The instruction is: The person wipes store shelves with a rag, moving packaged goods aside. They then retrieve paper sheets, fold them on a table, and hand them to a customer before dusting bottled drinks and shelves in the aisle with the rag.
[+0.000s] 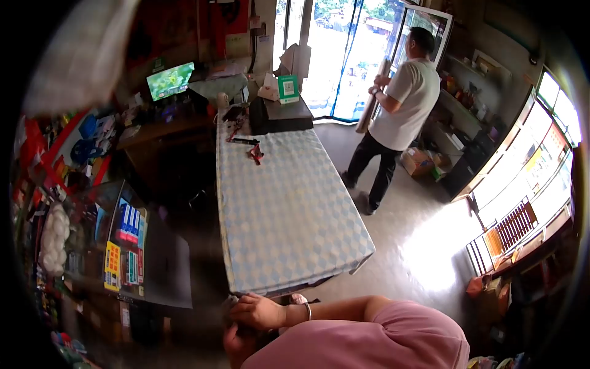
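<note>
My right hand reaches in from the right, a bracelet on its wrist. Its fingers are curled over a small greyish thing that I cannot make out, just off the near end of the table. Below it, in shadow, my left hand is closed against the same spot, partly covered by the right hand. A blue-and-white checked cloth covers the table. On its far part lie a red item and a dark pen-like thing.
A person stands right of the table, holding a long rolled or flat object. A green QR-code sign stands on a dark box. At left are a glass display case and a lit screen; shelves line the right.
</note>
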The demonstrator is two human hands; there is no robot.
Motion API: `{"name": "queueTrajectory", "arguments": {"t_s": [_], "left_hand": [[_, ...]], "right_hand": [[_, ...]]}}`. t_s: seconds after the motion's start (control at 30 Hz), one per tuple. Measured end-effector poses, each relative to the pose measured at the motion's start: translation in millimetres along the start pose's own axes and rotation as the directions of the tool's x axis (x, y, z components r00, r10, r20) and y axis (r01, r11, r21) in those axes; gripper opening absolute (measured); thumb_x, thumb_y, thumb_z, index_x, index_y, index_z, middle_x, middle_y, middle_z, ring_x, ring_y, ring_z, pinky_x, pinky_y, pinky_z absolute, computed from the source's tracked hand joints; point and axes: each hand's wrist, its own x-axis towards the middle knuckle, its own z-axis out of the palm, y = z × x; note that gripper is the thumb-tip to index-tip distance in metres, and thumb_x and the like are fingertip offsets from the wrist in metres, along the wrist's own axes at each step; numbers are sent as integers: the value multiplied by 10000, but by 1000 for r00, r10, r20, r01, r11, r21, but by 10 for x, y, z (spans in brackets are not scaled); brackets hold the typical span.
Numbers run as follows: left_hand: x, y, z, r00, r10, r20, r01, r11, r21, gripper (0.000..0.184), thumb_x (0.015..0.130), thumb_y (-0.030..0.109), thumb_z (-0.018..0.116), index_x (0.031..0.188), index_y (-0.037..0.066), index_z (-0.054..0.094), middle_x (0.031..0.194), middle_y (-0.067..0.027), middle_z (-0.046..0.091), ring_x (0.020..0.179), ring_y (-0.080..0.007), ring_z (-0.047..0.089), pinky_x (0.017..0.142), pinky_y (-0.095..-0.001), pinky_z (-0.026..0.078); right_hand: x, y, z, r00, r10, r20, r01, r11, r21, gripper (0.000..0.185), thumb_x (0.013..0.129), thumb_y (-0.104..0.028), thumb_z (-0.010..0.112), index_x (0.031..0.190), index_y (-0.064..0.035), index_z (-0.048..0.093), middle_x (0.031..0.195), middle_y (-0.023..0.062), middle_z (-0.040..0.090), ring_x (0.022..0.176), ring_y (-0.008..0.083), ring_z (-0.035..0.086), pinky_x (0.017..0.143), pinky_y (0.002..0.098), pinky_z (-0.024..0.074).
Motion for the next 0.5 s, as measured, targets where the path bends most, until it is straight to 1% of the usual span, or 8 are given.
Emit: {"name": "queueTrajectory", "arguments": {"t_s": [0.03,0.1,0.13,0.2,0.27,0.37,0.43,0.5], "left_hand": [[-48,45,56,998,46,41,-49,996,71,454,899,123,342,1346,43,327,1337,-115,392,1240,-248,379,1030,-378,305],[-87,8,-162,1000,2,10,-4,990,142,461,891,107,359,1344,29,328,1334,-124,396,1235,-245,387,1029,-370,308],[-128,21,-217,1000,-22,-9,23,984,179,465,886,99,367,1343,22,329,1333,-129,398,1232,-243,391,1028,-366,309],[-228,55,-115,999,-46,-5,46,990,130,408,923,94,359,1318,-9,359,1291,-106,429,1198,-204,416,1007,-315,326],[-294,49,-176,996,-72,-54,78,990,121,401,919,92,356,1306,-10,369,1271,-111,443,1177,-210,434,991,-320,346],[-413,-37,-398,995,-49,-82,73,944,322,433,880,38,432,1304,-19,371,1280,-141,453,1196,-232,435,998,-320,340],[-498,-46,-349,997,-16,-77,45,921,386,413,879,16,440,1287,-20,387,1261,-135,467,1175,-223,452,977,-311,357],[-516,-45,-250,993,-13,-120,46,958,283,380,887,11,439,1265,-15,411,1246,-124,478,1152,-206,464,943,-309,385]], "right_hand": [[-12,-38,-3,1000,12,21,-11,1000,-26,300,705,-199,574,991,-116,615,992,37,577,914,224,538,833,345,408],[-47,-76,56,999,-8,-34,5,997,-77,276,690,-208,575,955,-143,615,901,22,561,866,224,532,800,339,410],[-76,-96,79,1000,-2,-11,1,997,-77,236,689,-209,574,913,-148,615,893,22,560,855,217,531,787,338,408],[-130,-186,70,1000,0,-6,0,993,-115,188,679,-215,577,853,-153,609,872,18,553,841,212,527,769,334,405],[-153,-299,22,1000,5,-23,-8,991,-137,155,666,-228,586,804,-159,593,840,22,532,822,208,523,754,336,404],[-228,-355,42,997,-19,-73,9,990,-138,144,653,-228,604,771,-155,567,788,21,490,778,201,510,705,327,405],[-244,-423,-22,996,-25,-85,14,991,-131,142,653,-229,605,767,-155,565,784,20,482,756,197,512,690,326,401],[-273,-455,-76,994,-44,-103,31,992,-121,127,665,-229,609,760,-157,564,779,21,478,738,193,513,685,326,399]]}}
